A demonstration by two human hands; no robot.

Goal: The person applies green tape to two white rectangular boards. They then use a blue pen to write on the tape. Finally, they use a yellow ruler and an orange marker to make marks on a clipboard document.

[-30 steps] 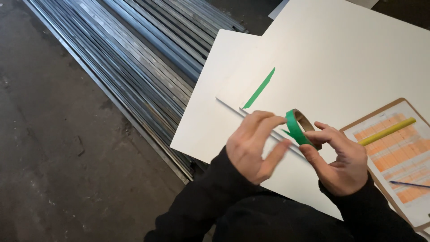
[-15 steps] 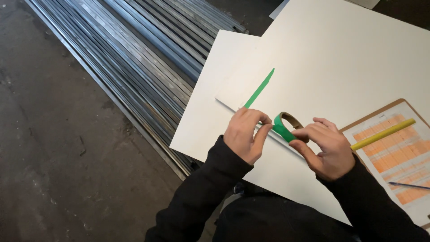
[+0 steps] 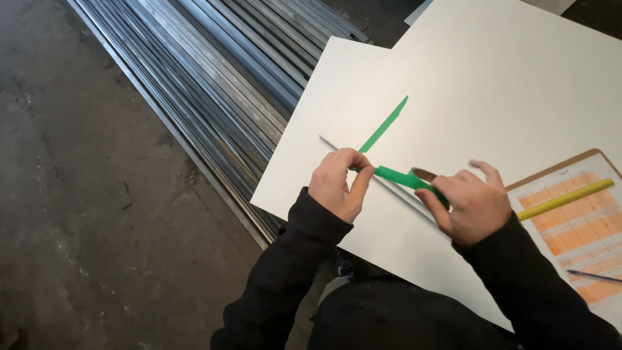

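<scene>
My left hand (image 3: 338, 183) pinches the free end of a strip of green tape (image 3: 396, 177) against the edge of a white board (image 3: 505, 84). My right hand (image 3: 472, 202) grips the green tape roll (image 3: 426, 179), with the strip stretched between the two hands along the board's edge. A second strip of green tape (image 3: 385, 123) lies stuck diagonally across the seam where that board overlaps a lower white board (image 3: 324, 123). The roll is mostly hidden by my right fingers.
A stack of long grey metal profiles (image 3: 220, 84) lies on the dark concrete floor (image 3: 84, 214) left of the boards. At the right lie a clipboard with an orange-lined sheet (image 3: 576, 227), a yellow ruler (image 3: 567, 198) and a pen (image 3: 593, 276).
My hands moved apart: the left one slid left along the board edge while the right one drew the roll right, pulling out a longer strip of tape.
</scene>
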